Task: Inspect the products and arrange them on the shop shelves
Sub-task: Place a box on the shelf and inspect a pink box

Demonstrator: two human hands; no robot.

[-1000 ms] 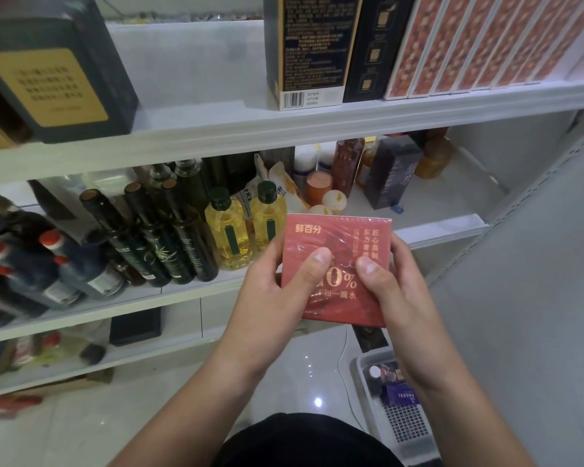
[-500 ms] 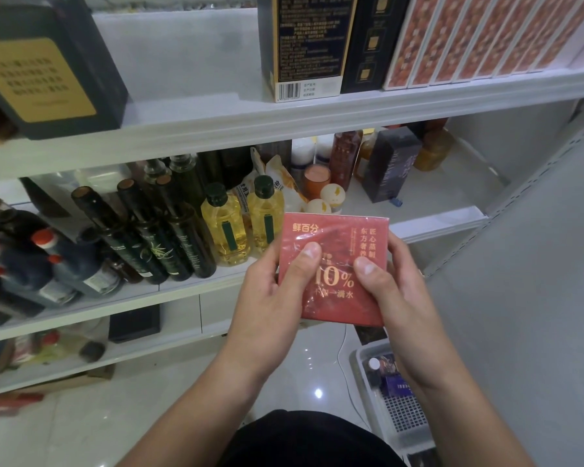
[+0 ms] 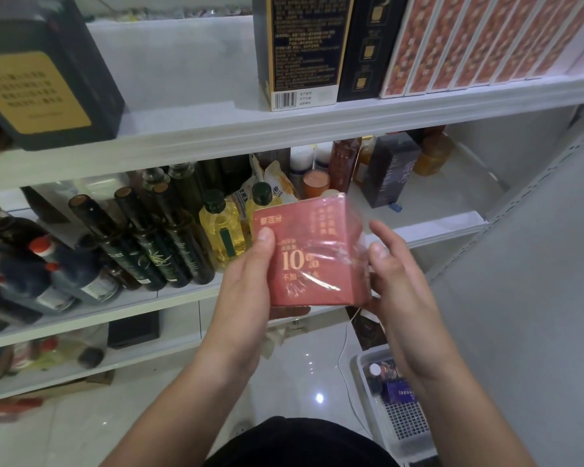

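Holding red box (image 3: 312,254) mid-air before the middle shelf (image 3: 445,227); our left hand (image 3: 246,291) grips it, right hand (image 3: 402,281) fingers slack alongside; it's glossy, could slip from one-hand grip

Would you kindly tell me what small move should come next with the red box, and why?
Probably close the right hand on the side of the red box: only the left hand grips it, thumb on its front, while the right fingers are spread beside it and it is turned at an angle.
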